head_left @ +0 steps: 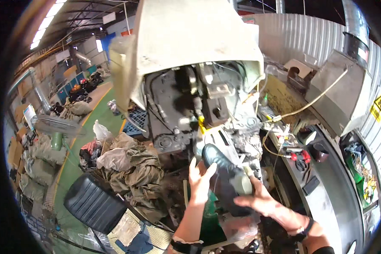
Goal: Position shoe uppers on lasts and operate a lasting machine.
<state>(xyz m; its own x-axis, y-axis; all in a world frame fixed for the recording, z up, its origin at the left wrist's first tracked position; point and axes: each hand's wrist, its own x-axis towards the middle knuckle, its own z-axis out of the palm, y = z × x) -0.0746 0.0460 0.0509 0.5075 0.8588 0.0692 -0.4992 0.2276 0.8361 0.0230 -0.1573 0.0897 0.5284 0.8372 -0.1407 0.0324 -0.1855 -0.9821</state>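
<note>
A black lace-up boot [220,158] lies slantwise in front of me, its toe pointing up toward the machine. My right hand [258,197] grips it along the right side near the shaft, thumb below and fingers by a pale round patch. Beside the toe is my left hand [201,180], palm up with thumb and fingers apart; the thumb is close to the boot, and whether it touches I cannot tell. Just beyond the toe stands a large cream-hooded machine [199,38], its dark inner parts and a yellow piece [202,125] facing me.
To the right runs a dark conveyor belt [336,182] beside a ledge with a red tool [300,156] and small items. A black padded chair [93,201] and a heap of brown cloth [135,165] are on the left. Farther left stands a fan [57,126].
</note>
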